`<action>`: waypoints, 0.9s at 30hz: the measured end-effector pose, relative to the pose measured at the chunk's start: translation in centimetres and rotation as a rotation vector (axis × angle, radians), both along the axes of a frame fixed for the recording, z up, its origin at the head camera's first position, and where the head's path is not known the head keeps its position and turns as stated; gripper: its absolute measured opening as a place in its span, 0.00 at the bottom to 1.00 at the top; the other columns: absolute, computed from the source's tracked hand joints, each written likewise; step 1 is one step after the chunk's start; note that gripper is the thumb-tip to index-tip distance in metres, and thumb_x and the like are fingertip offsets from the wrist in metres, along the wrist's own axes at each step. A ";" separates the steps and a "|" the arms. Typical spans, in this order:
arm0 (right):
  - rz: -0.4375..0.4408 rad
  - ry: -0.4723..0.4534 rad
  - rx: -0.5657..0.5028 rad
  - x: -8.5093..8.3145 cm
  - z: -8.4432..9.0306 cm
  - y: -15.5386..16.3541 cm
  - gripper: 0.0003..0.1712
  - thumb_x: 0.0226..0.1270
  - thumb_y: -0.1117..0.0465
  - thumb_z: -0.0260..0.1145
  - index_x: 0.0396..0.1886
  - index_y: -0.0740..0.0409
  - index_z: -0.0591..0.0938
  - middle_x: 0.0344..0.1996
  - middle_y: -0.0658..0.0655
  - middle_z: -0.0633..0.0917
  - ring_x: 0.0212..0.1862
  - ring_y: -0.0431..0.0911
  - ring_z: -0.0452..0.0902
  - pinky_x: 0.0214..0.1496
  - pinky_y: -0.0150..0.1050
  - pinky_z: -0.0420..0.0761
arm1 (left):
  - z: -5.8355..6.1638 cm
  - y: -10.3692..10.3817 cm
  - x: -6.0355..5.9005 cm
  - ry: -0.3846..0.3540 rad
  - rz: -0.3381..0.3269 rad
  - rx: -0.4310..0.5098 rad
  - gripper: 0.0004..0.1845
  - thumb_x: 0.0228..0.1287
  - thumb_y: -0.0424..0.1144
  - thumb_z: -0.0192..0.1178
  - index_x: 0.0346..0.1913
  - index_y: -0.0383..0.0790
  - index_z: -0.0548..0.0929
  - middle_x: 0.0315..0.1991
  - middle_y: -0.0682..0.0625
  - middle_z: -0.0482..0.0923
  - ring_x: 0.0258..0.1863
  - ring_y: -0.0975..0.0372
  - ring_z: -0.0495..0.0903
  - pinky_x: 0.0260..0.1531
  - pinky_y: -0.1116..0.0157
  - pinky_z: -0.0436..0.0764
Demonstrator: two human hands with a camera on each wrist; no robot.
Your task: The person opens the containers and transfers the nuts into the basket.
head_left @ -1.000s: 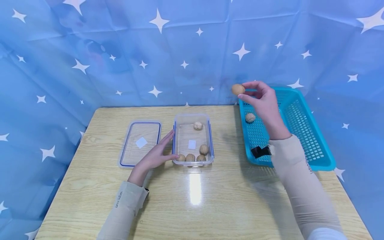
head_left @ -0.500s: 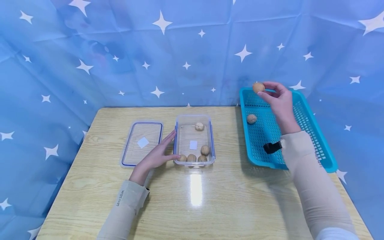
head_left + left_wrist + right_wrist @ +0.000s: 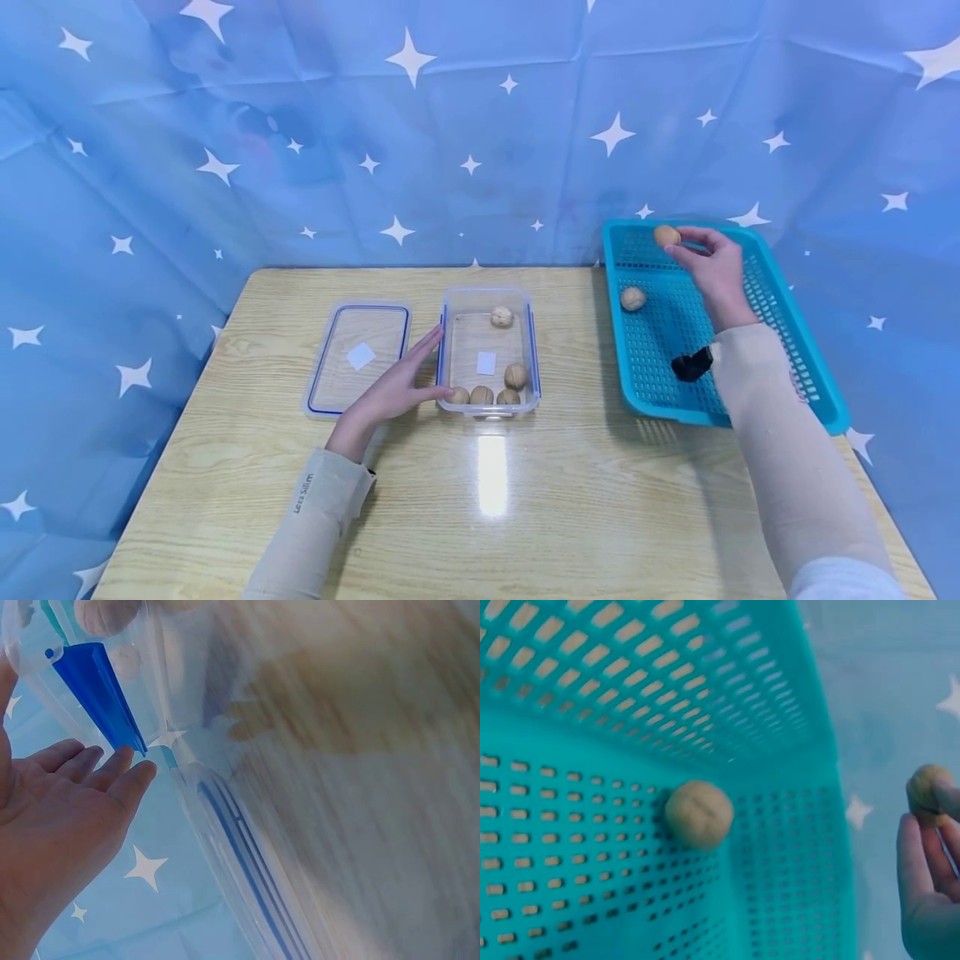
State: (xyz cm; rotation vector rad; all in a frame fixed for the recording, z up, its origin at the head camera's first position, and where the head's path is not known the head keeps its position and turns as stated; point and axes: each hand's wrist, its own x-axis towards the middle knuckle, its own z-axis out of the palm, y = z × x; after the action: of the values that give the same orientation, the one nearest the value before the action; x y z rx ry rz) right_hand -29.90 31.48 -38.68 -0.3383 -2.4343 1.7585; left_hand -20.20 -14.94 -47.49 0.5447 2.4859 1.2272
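Observation:
Over the far side of the turquoise basket (image 3: 660, 412), my right hand (image 3: 718, 271) pinches a walnut (image 3: 667, 236) between thumb and fingertips. In the right wrist view the pinched walnut (image 3: 928, 791) shows at the right edge, above the basket's rim. Another walnut (image 3: 700, 814) lies in the basket against its left wall. My left hand (image 3: 390, 390) rests with spread, straight fingers along the left side of a clear plastic box (image 3: 487, 297). Several walnuts (image 3: 515, 376) lie in the box, most along its near end. The left wrist view shows extended fingers by the blue clip (image 3: 99, 694).
A clear lid (image 3: 386, 333) with a blue seal lies on the wooden table (image 3: 420, 517), left of the box. A black wrist strap piece (image 3: 692, 364) sticks out from my right sleeve over the basket. A blue curtain with white stars (image 3: 450, 108) hangs behind.
My right hand has moved right and slightly down with the walnut, from the basket's far left corner to over its far side. My left hand stays at the box.

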 end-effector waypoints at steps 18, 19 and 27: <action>0.099 -0.216 0.018 -2.2 -4.9 3.4 0.36 0.74 0.49 0.59 0.76 0.58 0.63 0.51 0.38 0.73 0.48 0.27 0.72 0.73 0.44 0.72 | -0.1 0.2 0.0 -0.002 -0.011 -0.006 0.53 0.63 0.47 0.69 0.81 0.49 0.44 0.83 0.52 0.37 0.81 0.48 0.41 0.77 0.41 0.48; 0.100 -0.221 0.007 -2.4 -5.2 3.5 0.36 0.74 0.50 0.60 0.76 0.58 0.63 0.51 0.38 0.73 0.48 0.27 0.72 0.73 0.45 0.72 | -0.1 0.1 0.0 -0.001 -0.009 -0.008 0.53 0.63 0.47 0.69 0.81 0.49 0.44 0.83 0.52 0.37 0.81 0.48 0.41 0.77 0.41 0.48; 0.194 -0.314 0.089 -3.0 -6.9 4.3 0.37 0.75 0.49 0.59 0.76 0.62 0.63 0.52 0.42 0.74 0.50 0.31 0.74 0.73 0.47 0.73 | -0.1 0.0 0.0 0.010 -0.006 -0.008 0.53 0.62 0.47 0.69 0.81 0.48 0.45 0.83 0.50 0.38 0.81 0.48 0.41 0.77 0.41 0.48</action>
State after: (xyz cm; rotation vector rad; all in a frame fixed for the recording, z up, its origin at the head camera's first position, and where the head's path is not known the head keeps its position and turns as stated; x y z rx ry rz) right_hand -32.93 35.78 -45.53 -0.4087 -2.8423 1.7796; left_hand -20.18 -14.96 -47.55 0.5569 2.4942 1.2153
